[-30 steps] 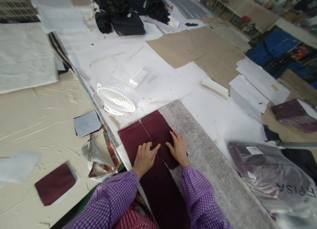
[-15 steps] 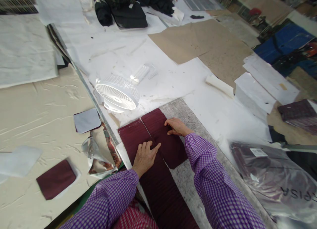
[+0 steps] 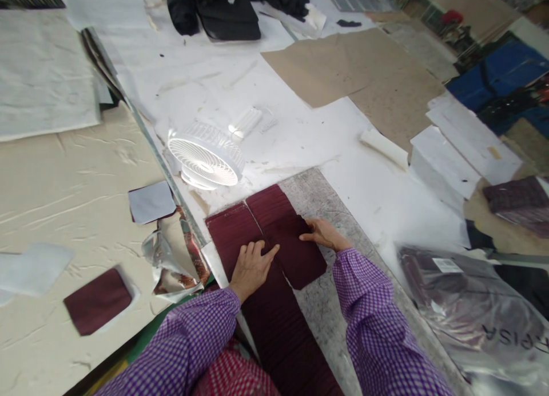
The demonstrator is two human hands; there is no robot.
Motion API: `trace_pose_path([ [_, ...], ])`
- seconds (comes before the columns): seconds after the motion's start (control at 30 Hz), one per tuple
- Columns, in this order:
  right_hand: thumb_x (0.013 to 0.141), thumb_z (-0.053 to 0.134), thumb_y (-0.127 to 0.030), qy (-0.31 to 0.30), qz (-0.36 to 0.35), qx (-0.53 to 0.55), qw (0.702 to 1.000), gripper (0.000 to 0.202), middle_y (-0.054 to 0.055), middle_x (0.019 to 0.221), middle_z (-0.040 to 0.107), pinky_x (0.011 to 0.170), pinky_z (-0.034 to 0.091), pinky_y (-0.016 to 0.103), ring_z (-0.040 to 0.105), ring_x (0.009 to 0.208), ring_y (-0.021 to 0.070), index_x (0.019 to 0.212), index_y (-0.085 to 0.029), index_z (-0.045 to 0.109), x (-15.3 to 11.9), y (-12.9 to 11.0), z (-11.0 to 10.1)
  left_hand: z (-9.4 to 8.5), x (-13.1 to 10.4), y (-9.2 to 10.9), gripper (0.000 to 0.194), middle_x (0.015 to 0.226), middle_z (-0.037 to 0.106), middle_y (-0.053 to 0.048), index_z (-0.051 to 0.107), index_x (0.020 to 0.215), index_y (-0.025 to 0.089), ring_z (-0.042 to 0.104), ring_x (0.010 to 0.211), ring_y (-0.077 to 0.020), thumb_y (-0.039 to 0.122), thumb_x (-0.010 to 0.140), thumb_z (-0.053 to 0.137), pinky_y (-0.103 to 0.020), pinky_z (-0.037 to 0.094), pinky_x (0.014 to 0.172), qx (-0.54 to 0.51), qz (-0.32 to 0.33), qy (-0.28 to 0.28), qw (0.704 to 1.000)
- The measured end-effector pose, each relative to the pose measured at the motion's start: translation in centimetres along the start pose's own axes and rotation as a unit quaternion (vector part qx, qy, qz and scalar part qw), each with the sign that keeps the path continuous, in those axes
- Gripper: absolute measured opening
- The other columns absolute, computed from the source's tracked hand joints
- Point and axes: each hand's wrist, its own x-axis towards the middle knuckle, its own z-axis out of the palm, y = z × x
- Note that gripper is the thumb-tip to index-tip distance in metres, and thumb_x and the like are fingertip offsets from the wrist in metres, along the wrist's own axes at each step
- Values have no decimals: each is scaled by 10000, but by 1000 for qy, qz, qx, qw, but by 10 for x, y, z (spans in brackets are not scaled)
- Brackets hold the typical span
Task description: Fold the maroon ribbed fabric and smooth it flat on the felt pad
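Observation:
Striped maroon fabric panels (image 3: 234,227) lie side by side on a grey board (image 3: 338,204), with a long strip of the same cloth running toward my body. On top of them, at the right, rests a smaller dark maroon fabric piece (image 3: 295,253) with cut corners. My left hand (image 3: 251,267) lies on the cloth with its fingers spread, the forefinger at the small piece's left edge. At the opposite edge, my right hand (image 3: 323,234) pinches the small piece, thumb on top and the other fingers partly hidden.
A white fan (image 3: 206,156) stands just beyond the cloth. Left, a cream-covered table (image 3: 86,202) bears a maroon piece (image 3: 98,300) and a grey-backed piece (image 3: 152,202). Brown paper (image 3: 355,64) lies farther off; a plastic-wrapped bundle (image 3: 463,304) is at the right.
My right hand has shifted a little right and toward me, from the panel's upper side to the small piece's right edge, which it now pinches. My left hand stays in place.

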Motion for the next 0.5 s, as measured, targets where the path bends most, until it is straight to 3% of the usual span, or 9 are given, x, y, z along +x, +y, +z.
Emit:
trace_pose_path([
  [0.17,877,528,-368,68,11,-56,996,253,13,671,614,617,422,294,578,644,184,712,-190,597,-18,-2,24,2,-2,0,467,1072,572,-90,389,1382,351,516,884,-239,253,925,385,-404,391,768,-8,-3,0,1000],
  [0.33,912,455,-357,151,13,-90,984,238,50,768,659,681,460,312,621,738,218,816,-202,607,-29,-4,45,11,-6,-3,568,1307,519,-179,171,1464,93,483,1138,-255,176,926,329,-406,364,956,-64,-74,66,993],
  [0.5,924,437,-343,182,23,-70,980,225,54,839,699,697,488,312,652,775,222,941,-217,623,-28,0,58,13,-6,-7,611,1256,588,-149,159,1471,116,536,947,-230,77,880,309,-382,407,871,-93,-67,32,993],
])
